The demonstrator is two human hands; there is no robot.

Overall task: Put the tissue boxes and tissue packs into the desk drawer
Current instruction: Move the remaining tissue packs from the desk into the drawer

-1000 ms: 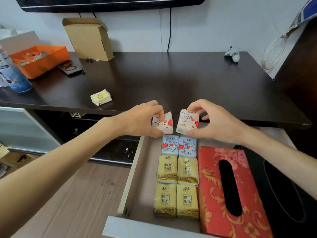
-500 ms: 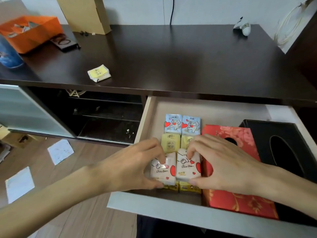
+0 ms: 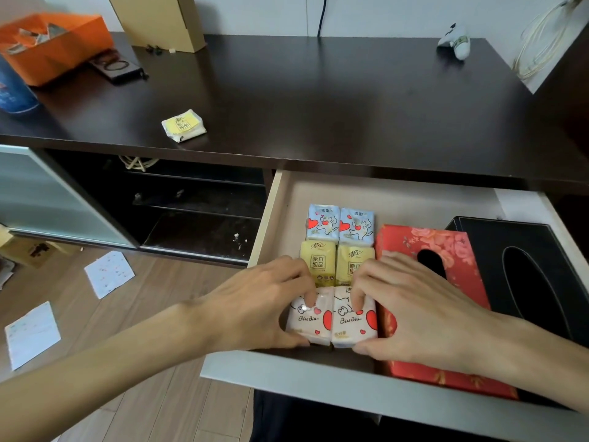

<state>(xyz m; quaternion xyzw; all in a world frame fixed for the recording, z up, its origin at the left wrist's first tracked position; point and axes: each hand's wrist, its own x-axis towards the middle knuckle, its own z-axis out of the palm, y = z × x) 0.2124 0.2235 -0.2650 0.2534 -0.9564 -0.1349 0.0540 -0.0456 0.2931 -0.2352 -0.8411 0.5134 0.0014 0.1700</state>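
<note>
The desk drawer [image 3: 271, 218] stands pulled out. Inside lie two blue tissue packs [image 3: 339, 224], two yellow tissue packs [image 3: 318, 261], a red tissue box [image 3: 452, 250] and a black tissue box [image 3: 538, 269]. Two pink tissue packs sit side by side at the drawer's front, on top of other packs. My left hand [image 3: 255, 304] grips the left pink pack [image 3: 310, 323] and my right hand [image 3: 414, 307] grips the right pink pack [image 3: 353, 320]. One more yellow tissue pack [image 3: 184, 125] lies on the dark desk top [image 3: 318, 100].
An orange box [image 3: 54, 46], a cardboard box [image 3: 165, 20], a blue bottle [image 3: 12, 90] and a dark phone-like item [image 3: 118, 68] stand at the desk's back left. A small white object [image 3: 455, 43] lies back right. Papers [image 3: 108, 272] are scattered on the wooden floor.
Both hands brought the pink packs down from above the drawer's back to its front, setting them on the front yellow packs. In the last half second they barely moved.
</note>
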